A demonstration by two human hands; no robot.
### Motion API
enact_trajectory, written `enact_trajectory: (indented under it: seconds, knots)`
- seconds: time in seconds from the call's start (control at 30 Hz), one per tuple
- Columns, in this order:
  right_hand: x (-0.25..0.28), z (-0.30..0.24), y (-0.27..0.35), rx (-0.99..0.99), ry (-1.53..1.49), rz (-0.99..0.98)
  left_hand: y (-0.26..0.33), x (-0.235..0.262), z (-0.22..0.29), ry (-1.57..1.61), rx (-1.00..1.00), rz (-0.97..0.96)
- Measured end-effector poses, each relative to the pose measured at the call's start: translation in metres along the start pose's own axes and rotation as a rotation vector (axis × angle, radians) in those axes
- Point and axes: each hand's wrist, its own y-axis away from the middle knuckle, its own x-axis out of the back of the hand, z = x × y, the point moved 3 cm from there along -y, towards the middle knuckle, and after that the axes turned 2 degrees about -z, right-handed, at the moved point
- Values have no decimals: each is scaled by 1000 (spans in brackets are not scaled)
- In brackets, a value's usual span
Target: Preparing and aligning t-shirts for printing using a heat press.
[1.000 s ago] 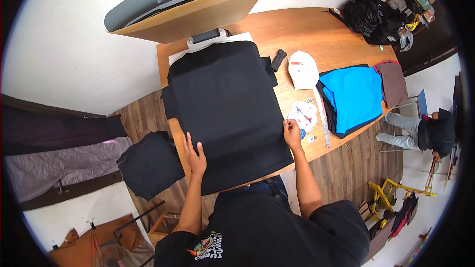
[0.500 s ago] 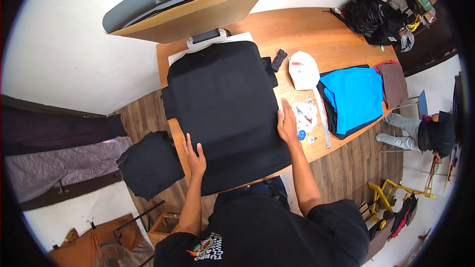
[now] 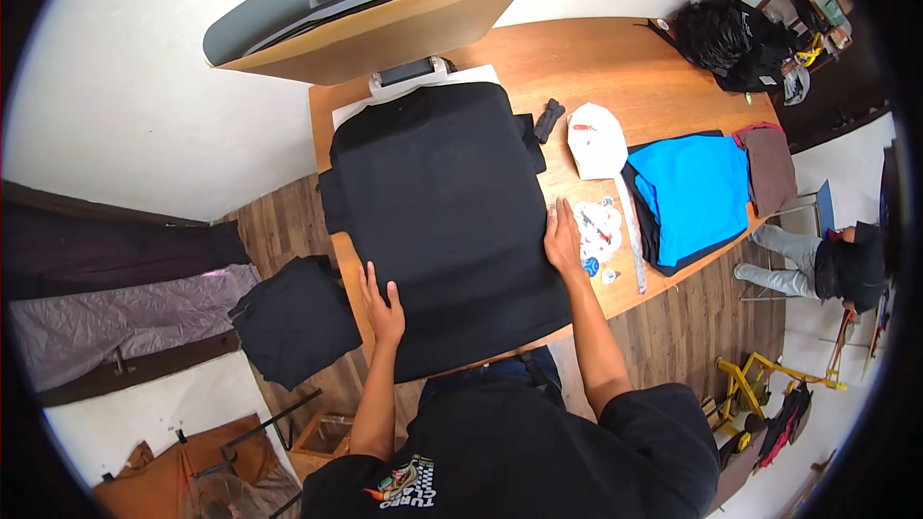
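I see the wooden desk (image 3: 615, 67) running from the middle to the upper right of the frame, with a grey and tan press lid (image 3: 385, 0) raised at the top. Most of the desk's left half is covered by a black shirt (image 3: 442, 221), spread flat at the centre of the frame with its near edge hanging just over the desk's lower rim. It looks soft, light and limp to me; I judge it would sag and crease if lifted from one spot, so the two side edges or the near corners are the sensible places to take hold.

To the right lies a blue garment (image 3: 694, 190), beside it a brown one (image 3: 772, 165), and further left a white cap (image 3: 594, 139).

My left hand (image 3: 385, 303) lies flat on the shirt's lower left edge, fingers spread, gripping nothing. My right hand (image 3: 562, 235) rests palm-down on its right edge, fingers straight and together, also holding nothing.
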Motion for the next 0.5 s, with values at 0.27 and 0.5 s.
enact_trajectory:
  seconds: [0.27,0.5]
  knots:
    - [-25,-75,-37,582,376,-157,1,-4,-3,-22,92,-76]
    - [-4,-41,-72,18,342,65,4,-2,-8,22,13,9]
